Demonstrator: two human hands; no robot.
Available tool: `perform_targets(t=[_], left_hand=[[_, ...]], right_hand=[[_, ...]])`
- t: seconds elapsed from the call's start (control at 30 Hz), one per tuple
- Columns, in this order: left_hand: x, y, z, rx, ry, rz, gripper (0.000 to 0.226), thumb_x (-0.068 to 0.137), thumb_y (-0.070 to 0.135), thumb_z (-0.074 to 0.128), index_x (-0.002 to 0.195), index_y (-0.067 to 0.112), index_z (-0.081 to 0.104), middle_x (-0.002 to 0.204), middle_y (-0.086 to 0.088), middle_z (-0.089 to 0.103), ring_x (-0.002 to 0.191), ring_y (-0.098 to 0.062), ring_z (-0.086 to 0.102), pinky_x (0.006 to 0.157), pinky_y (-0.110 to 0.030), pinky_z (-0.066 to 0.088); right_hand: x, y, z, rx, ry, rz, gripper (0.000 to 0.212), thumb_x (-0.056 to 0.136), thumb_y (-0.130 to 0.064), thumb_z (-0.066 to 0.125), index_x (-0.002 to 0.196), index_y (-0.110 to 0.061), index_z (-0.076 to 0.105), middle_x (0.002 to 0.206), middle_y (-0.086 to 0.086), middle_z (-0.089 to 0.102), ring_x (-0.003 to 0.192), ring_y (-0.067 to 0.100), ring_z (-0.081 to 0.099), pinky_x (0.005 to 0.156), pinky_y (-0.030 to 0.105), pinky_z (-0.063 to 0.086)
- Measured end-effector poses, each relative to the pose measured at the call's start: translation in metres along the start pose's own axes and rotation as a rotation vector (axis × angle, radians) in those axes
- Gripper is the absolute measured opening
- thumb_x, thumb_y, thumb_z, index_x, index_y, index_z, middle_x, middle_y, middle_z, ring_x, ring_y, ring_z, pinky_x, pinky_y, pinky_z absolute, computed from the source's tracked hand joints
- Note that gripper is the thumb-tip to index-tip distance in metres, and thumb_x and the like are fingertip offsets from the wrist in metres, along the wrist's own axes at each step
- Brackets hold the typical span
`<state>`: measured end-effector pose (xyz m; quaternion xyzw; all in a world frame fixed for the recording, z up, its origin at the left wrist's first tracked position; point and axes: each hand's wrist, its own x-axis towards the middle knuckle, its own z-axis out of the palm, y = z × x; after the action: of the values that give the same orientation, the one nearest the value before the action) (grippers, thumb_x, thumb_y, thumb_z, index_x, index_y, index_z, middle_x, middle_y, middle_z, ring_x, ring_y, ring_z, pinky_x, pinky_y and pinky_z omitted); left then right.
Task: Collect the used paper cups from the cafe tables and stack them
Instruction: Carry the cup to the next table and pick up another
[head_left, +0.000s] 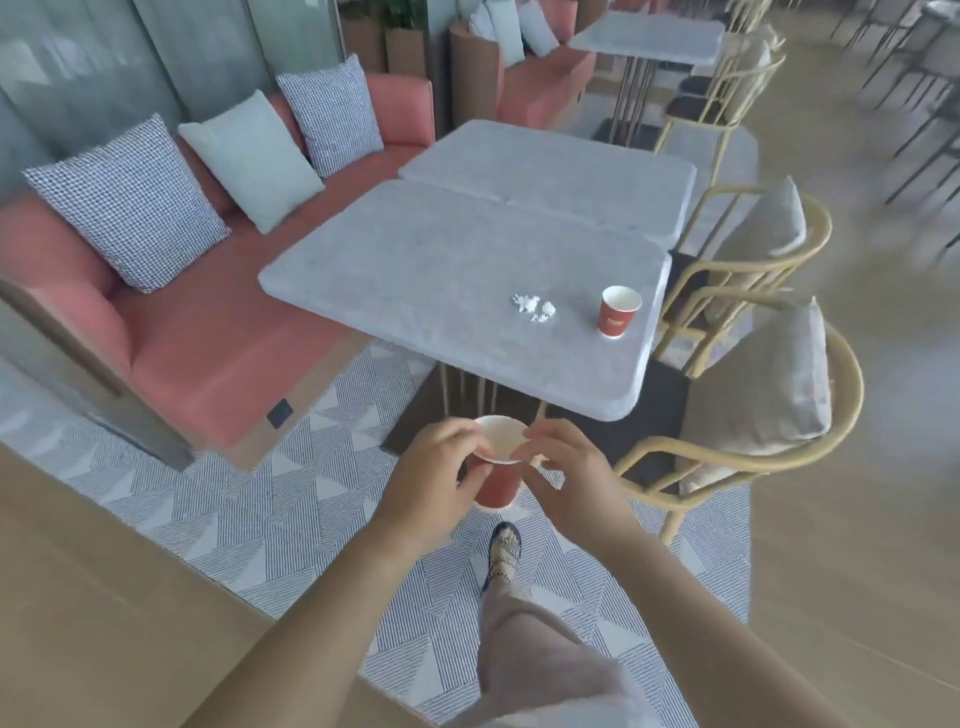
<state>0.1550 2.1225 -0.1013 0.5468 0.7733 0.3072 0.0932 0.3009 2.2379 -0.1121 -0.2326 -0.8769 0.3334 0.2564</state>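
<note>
I hold a red paper cup (500, 480) with a white inside in front of me, just short of the near grey table (415, 270). My left hand (434, 480) grips its left side and rim. My right hand (569, 480) pinches the rim on the right. Whether this is one cup or a stack, I cannot tell. A second red paper cup (618, 312) stands upright near the table's right edge, beyond my hands. Crumpled white tissue (534, 309) lies on the table to the left of that cup.
A pink sofa (208, 358) with cushions runs along the left. Two yellow-framed chairs (748, 395) stand at the table's right side. A second grey table (561, 171) abuts the first, and another stands farther back. My foot (503, 556) is on a patterned rug.
</note>
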Motion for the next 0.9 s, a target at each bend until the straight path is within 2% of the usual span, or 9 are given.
perform_targets(t=[0.1, 0.23, 0.33, 0.43, 0.53, 0.7, 0.77, 0.9], left_hand=[[0.054, -0.022, 0.002, -0.002, -0.010, -0.013, 0.009, 0.082, 0.018, 0.068, 0.090, 0.019, 0.067, 0.105, 0.009, 0.061, 0.096, -0.006, 0.053, 0.080, -0.004, 0.033], [0.137, -0.047, 0.005, -0.004, -0.020, -0.034, 0.010, 0.081, 0.020, 0.068, 0.091, 0.020, 0.068, 0.106, 0.008, 0.061, 0.096, -0.004, 0.052, 0.080, -0.003, 0.031], [0.190, -0.065, 0.010, -0.021, -0.024, -0.068, 0.010, 0.081, 0.019, 0.069, 0.091, 0.019, 0.068, 0.108, 0.006, 0.060, 0.100, -0.007, 0.054, 0.083, -0.003, 0.029], [0.234, -0.085, 0.014, 0.022, -0.072, -0.084, 0.012, 0.080, 0.021, 0.071, 0.091, 0.022, 0.067, 0.116, 0.006, 0.056, 0.110, -0.010, 0.051, 0.090, -0.016, 0.034], [0.265, -0.103, 0.019, 0.043, -0.089, -0.121, 0.013, 0.079, 0.022, 0.071, 0.090, 0.024, 0.067, 0.119, 0.006, 0.053, 0.114, -0.013, 0.049, 0.091, -0.021, 0.036], [0.303, -0.125, 0.028, -0.021, -0.128, -0.171, 0.015, 0.081, 0.026, 0.068, 0.096, 0.025, 0.064, 0.120, 0.008, 0.051, 0.113, -0.009, 0.049, 0.088, -0.018, 0.034], [0.316, -0.137, 0.032, -0.037, -0.170, -0.178, 0.017, 0.081, 0.026, 0.067, 0.098, 0.025, 0.063, 0.120, 0.009, 0.050, 0.114, -0.009, 0.048, 0.089, -0.017, 0.033], [0.342, -0.162, 0.040, -0.040, -0.276, -0.165, 0.021, 0.080, 0.023, 0.067, 0.100, 0.025, 0.063, 0.121, 0.009, 0.048, 0.115, -0.008, 0.047, 0.090, -0.017, 0.033]], right_hand=[[0.051, 0.027, 0.006, -0.006, -0.002, 0.018, 0.013, 0.080, -0.007, 0.067, 0.090, -0.016, 0.070, 0.109, -0.002, 0.056, 0.094, 0.012, 0.059, 0.080, 0.030, 0.052], [0.129, 0.065, 0.008, -0.019, -0.012, 0.040, 0.014, 0.080, -0.007, 0.066, 0.089, -0.016, 0.070, 0.108, -0.002, 0.057, 0.079, 0.014, 0.062, 0.072, 0.029, 0.052], [0.178, 0.093, 0.011, -0.022, -0.006, 0.076, 0.014, 0.079, -0.009, 0.066, 0.089, -0.018, 0.070, 0.109, -0.004, 0.056, 0.086, 0.014, 0.061, 0.076, 0.029, 0.053], [0.217, 0.117, 0.015, -0.014, -0.035, 0.081, 0.013, 0.080, -0.011, 0.066, 0.091, -0.017, 0.069, 0.109, -0.005, 0.055, 0.086, 0.014, 0.060, 0.076, 0.027, 0.053], [0.248, 0.136, 0.021, -0.018, -0.070, 0.093, 0.012, 0.080, -0.012, 0.066, 0.090, -0.016, 0.068, 0.111, -0.002, 0.057, 0.088, 0.015, 0.061, 0.077, 0.025, 0.052], [0.283, 0.163, 0.037, -0.031, -0.082, 0.142, 0.009, 0.080, -0.016, 0.067, 0.089, -0.019, 0.068, 0.110, -0.004, 0.058, 0.090, 0.013, 0.059, 0.077, 0.031, 0.053], [0.295, 0.171, 0.044, -0.042, -0.100, 0.168, 0.010, 0.081, -0.016, 0.067, 0.090, -0.019, 0.067, 0.110, -0.004, 0.058, 0.089, 0.015, 0.059, 0.074, 0.035, 0.053], [0.313, 0.181, 0.056, -0.089, -0.160, 0.274, 0.013, 0.083, -0.020, 0.063, 0.095, -0.020, 0.065, 0.116, -0.006, 0.056, 0.097, 0.018, 0.059, 0.076, 0.039, 0.052]])
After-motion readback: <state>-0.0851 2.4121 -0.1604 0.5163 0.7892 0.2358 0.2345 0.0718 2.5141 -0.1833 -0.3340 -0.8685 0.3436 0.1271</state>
